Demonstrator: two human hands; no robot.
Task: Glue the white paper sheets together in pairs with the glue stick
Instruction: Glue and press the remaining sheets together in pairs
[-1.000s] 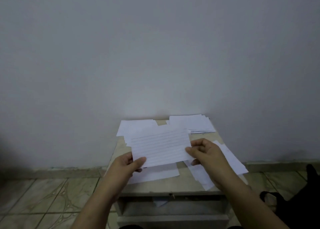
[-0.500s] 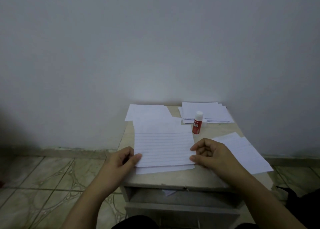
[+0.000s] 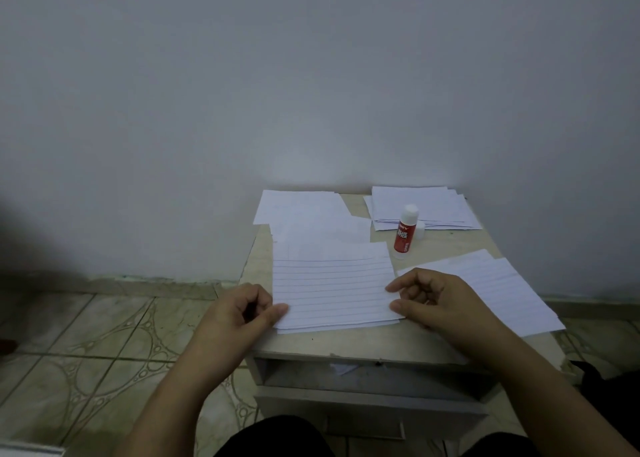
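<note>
A lined white sheet (image 3: 332, 283) lies flat on the small table (image 3: 363, 344), on top of another sheet whose edge peeks out below it. My left hand (image 3: 242, 313) pinches the sheet's near left corner between thumb and curled fingers. My right hand (image 3: 433, 301) pinches its right edge the same way. A red glue stick (image 3: 404, 233) with a white top stands upright behind the sheet, its loose white cap (image 3: 420, 230) beside it. More white sheets lie at the back left (image 3: 298, 207), back right (image 3: 422, 207) and right (image 3: 498, 290).
The table stands against a plain wall (image 3: 311, 76). An open drawer slot (image 3: 363, 373) sits under the tabletop. Patterned floor tiles (image 3: 86, 346) spread to the left. Something dark (image 3: 602, 373) lies on the floor at the right, and my dark-clothed knees (image 3: 277, 436) show at the bottom.
Both hands have brought the lined sheet down from the air and laid it flat on the sheet below. The view tilted down, and the glue stick came into sight.
</note>
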